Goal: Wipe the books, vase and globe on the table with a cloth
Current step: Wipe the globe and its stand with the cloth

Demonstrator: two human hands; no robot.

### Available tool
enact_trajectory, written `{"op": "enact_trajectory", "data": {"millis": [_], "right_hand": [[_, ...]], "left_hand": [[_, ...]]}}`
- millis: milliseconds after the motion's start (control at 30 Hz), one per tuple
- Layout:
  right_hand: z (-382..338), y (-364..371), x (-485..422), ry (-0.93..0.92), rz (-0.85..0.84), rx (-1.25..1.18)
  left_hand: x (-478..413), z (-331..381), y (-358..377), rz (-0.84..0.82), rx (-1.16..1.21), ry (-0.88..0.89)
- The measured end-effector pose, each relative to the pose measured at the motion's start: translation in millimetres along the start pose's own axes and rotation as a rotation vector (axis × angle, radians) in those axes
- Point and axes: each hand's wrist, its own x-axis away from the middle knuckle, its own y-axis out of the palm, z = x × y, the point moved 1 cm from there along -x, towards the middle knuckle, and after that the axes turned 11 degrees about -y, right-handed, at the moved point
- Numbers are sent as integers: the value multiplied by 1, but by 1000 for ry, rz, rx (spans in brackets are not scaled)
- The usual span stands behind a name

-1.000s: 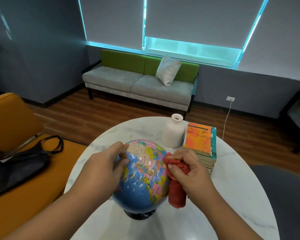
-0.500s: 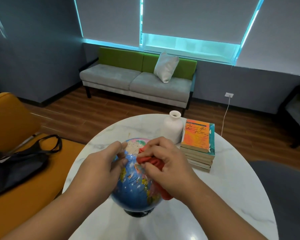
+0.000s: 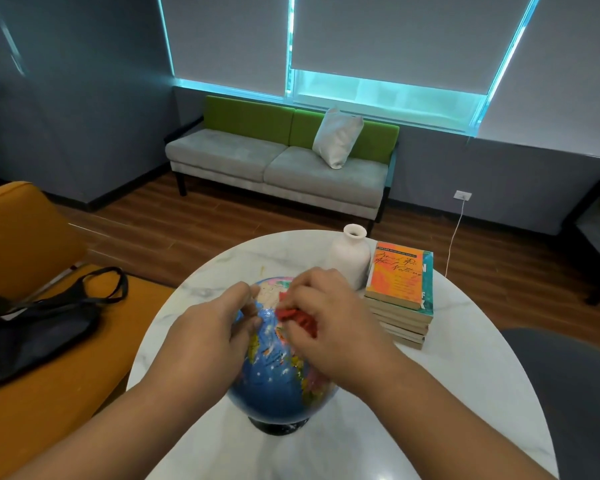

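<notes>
Right hand [image 3: 329,327] palm-down, fingers bunched around red cloth [image 3: 298,317] atop globe [image 3: 274,379]; left hand [image 3: 208,336] curved around its left side.

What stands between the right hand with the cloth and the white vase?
Nothing visible does. The right hand holds the red cloth on top of the globe; the vase stands just beyond it on the table. The stack of books is at the vase's right side, out of the way.

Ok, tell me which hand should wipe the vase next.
Right, most likely. The right hand grips the red cloth and lies nearer the vase; the left hand holds the globe.
</notes>
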Motion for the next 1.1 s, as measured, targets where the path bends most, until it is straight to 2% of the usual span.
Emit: {"op": "enact_trajectory", "data": {"millis": [67,133,300,400,567,633,800,933,1000,1100], "right_hand": [[-14,2,-12,-145,-115,64],[-14,0,-20,-183,-178,63],[10,-23,-17,54,-185,-144],[10,-26,-15,114,-157,-137],[-20,-9,-22,-112,-305,23],[-18,-11,-25,-117,-332,13],[-6,-25,-27,12,-282,-57],[-19,-17,-27,-99,-379,8],[-11,-18,-27,-72,-341,-41],[13,-20,-23,61,-206,-192]], "left_hand": [[3,3,-3,5,-37,18],[3,4,-7,9,-28,12],[2,1,-8,-8,14,-34],[1,0,-7,-7,6,-29],[7,3,-11,-36,-107,25],[7,1,-12,-50,-80,20],[5,-1,-10,-24,-34,-16],[8,0,-8,-27,-61,-11],[6,-2,-9,-22,-55,-17],[2,-5,-10,4,-51,-14]]}}
